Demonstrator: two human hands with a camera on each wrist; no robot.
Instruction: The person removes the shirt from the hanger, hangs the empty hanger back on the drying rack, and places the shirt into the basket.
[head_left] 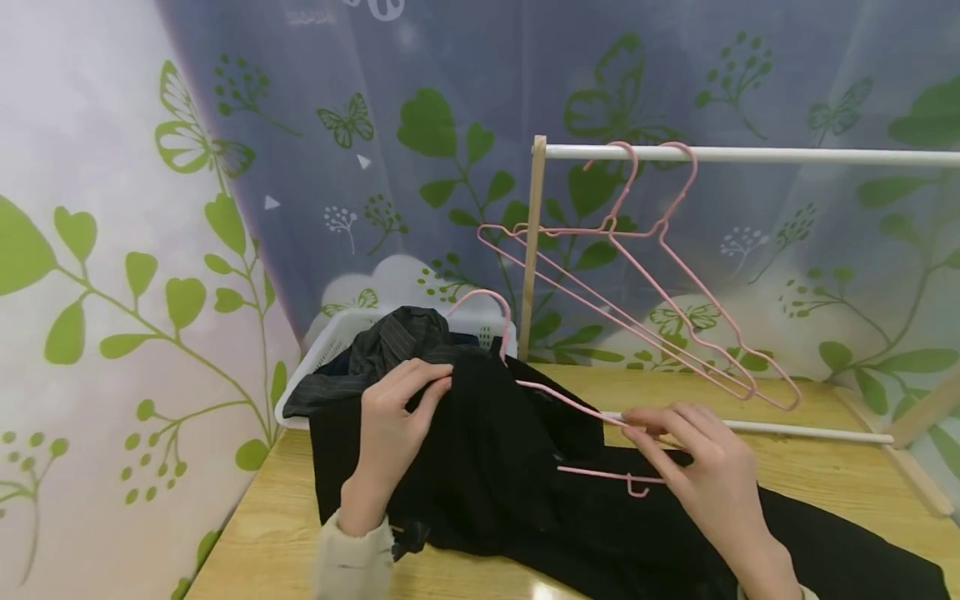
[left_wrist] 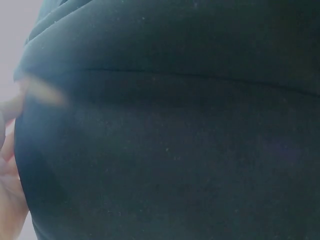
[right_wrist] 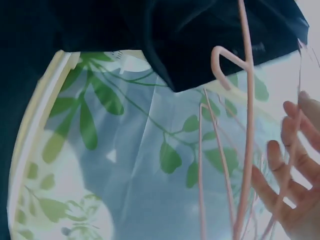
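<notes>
A black garment (head_left: 495,467) is spread across the table, its long part reaching toward the lower right. My left hand (head_left: 393,425) pinches its upper edge between thumb and fingers. Partly inside that garment is a pink hanger (head_left: 558,394); its hook rises behind the cloth and its lower bar shows at the opening. The thumb and fingers of my right hand (head_left: 701,458) pinch the sloping arm of the hanger. Black cloth (left_wrist: 175,150) fills most of the left wrist view. In the right wrist view, the hanger's bar (right_wrist: 248,125) crosses beside my right hand (right_wrist: 300,170).
Behind my left hand, a white basket (head_left: 288,419) holds dark clothes (head_left: 405,337), some pinstriped. At the back right, two pink hangers (head_left: 678,208) hang from a white rail (head_left: 787,156) on a wooden post (head_left: 534,250). A lower white rod (head_left: 810,432) runs near the wooden table (head_left: 247,542).
</notes>
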